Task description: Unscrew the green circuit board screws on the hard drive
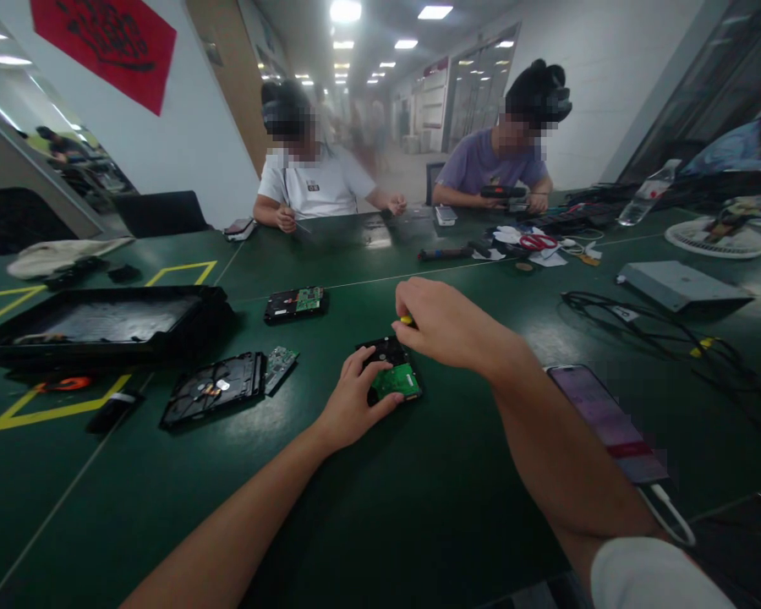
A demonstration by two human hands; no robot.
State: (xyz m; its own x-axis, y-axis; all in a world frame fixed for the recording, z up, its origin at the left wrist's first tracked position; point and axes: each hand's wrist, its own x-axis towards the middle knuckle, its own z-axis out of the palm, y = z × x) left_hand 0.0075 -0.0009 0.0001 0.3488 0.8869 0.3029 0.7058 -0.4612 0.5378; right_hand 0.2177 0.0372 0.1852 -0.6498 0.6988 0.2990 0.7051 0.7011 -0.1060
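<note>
A hard drive (403,382) with a green circuit board lies on the green table in front of me. Over its left part, my left hand (350,399) grips the drive, thumb at the near side and fingers toward the far side. My right hand (440,326) is closed above the drive's far right corner, around what looks like a screwdriver (407,320). Only a bit of its yellow handle shows; the shaft and tip are hidden. Farther back sits a second hard drive (296,304). To the left lies a larger black drive-like unit (214,387) beside a loose circuit board (281,370).
A black tray (101,326) stands at left, near an orange-handled object (67,384). On the right are a phone (609,423) with a cable, black cords (647,326), a grey box (681,283) and a bottle (650,193). Two people sit across the table (355,516).
</note>
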